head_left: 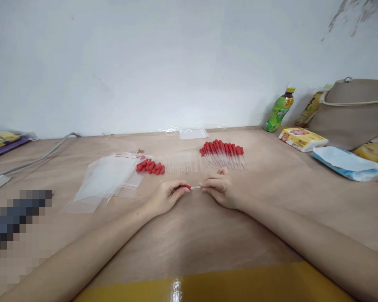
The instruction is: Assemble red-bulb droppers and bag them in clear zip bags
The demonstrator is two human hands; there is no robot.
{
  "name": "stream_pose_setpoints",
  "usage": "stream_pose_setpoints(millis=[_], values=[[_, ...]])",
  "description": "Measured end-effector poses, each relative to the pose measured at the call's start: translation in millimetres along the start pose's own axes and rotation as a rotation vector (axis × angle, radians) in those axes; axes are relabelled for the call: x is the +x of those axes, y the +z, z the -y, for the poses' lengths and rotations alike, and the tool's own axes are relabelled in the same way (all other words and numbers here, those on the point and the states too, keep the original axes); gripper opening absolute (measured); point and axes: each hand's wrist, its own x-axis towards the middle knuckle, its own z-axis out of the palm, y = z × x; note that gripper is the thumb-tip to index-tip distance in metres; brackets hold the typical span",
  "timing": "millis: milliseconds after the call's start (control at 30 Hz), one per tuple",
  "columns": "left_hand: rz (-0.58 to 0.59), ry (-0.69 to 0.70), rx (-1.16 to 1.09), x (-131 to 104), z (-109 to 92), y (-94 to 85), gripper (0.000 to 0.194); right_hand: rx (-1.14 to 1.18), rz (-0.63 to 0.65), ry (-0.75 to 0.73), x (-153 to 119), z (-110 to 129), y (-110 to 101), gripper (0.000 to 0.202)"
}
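Observation:
My left hand [170,195] pinches a red rubber bulb [185,187] between thumb and fingers. From the bulb's side a thin clear dropper tube [195,187] runs across to my right hand [219,189], whose fingers are closed on its other end. Whether the tube sits inside the bulb is too small to tell. Just beyond my left hand lies a small heap of loose red bulbs [150,166]. Several bare clear tubes [183,162] lie in a row beyond both hands. Behind my right hand, droppers with red bulbs fitted [223,153] lie side by side, tips toward me.
Clear plastic bags [102,178] lie at left, a smaller one [193,134] by the wall. A grey cable [40,157] crosses the far left. At right stand a green bottle [280,110], a tissue pack [303,139], a blue-white packet [349,162] and a grey bag [349,113].

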Motion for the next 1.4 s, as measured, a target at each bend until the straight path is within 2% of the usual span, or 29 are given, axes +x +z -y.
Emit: stream_pose_setpoints(millis=[267, 533, 733, 933, 1167, 1233, 1300, 1400], values=[[0.067, -0.017, 0.104, -2.9, -1.9, -0.4, 0.016, -0.172, 0.022, -0.008, 1.9, 4.3, -1.5, 0.021], [0.091, 0.012, 0.126, -4.5, -0.6, 1.2, 0.014, -0.194, 0.022, 0.023, 3.9, 13.4, 6.7, 0.027], [0.058, 0.033, 0.137, -4.2, 2.1, 3.5, 0.014, -0.202, 0.082, 0.057, 5.4, 15.4, 10.2, 0.034], [0.058, 0.086, 0.169, -3.9, 3.6, 4.8, 0.013, -0.129, 0.124, 0.073, 6.1, 13.7, 11.2, 0.033], [-0.022, 0.192, 0.217, -2.1, 1.4, 4.7, 0.010, -0.127, 0.180, 0.043, 7.9, 15.5, 6.3, 0.030], [-0.063, 0.178, 0.235, -1.6, 1.2, 3.0, 0.014, -0.165, 0.174, 0.026, 7.8, 16.6, 2.2, 0.026], [-0.109, 0.109, 0.236, -1.7, 2.4, 0.4, 0.028, -0.181, 0.127, 0.086, 8.7, 12.5, -4.9, 0.024], [-0.098, 0.028, 0.235, -2.7, 5.3, -3.6, 0.037, -0.104, -0.011, 0.391, 14.3, -9.2, -23.3, 0.025]])
